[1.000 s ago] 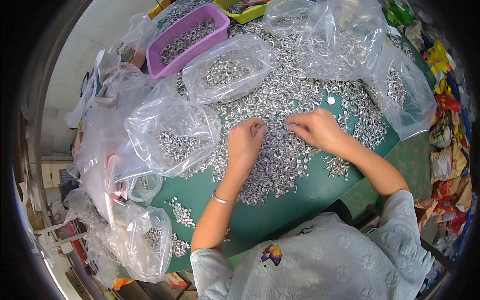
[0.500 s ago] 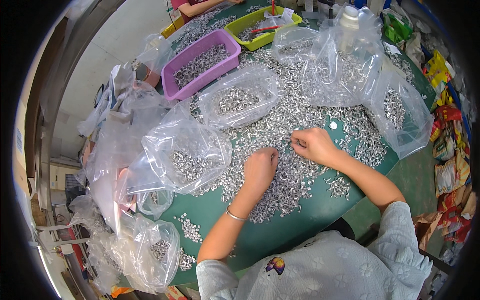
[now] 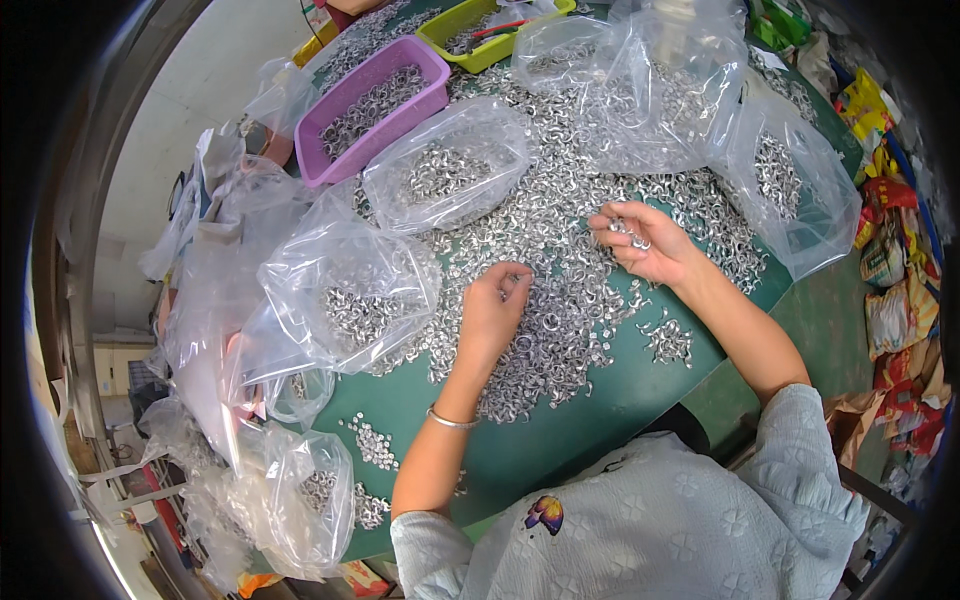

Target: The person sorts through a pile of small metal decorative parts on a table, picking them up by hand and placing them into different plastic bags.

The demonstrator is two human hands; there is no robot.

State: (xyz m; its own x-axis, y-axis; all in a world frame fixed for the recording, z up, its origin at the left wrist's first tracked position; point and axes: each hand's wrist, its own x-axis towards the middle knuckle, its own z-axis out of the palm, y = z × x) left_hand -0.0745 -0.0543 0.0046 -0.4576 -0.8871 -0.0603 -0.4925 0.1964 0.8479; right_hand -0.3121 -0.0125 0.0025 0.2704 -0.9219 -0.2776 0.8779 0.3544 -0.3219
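A broad heap of small silvery curved metal pieces [image 3: 548, 345] covers the middle of the green table [image 3: 640, 410]. Over its left side is my left hand [image 3: 490, 315], thumb and fingertips pinched together around something too small to make out. My right hand [image 3: 655, 248] is turned partly palm up at the heap's right side. Several metal pieces [image 3: 628, 236] lie in its curled fingers. Just below that hand, a little group of the same pieces [image 3: 667, 338] sits apart near the table's edge.
Clear plastic bags of metal pieces stand left [image 3: 350, 290], behind [image 3: 448, 170] and right [image 3: 790, 200] of the heap. A purple basin [image 3: 372, 108] and a yellow-green basin [image 3: 480, 58] hold more. Colourful sacks [image 3: 885, 300] line the right side.
My right hand has lifted from the heap and turned palm up, showing pieces in its fingers. My left hand stays over the heap, fingertips together. The whole view has shifted slightly.
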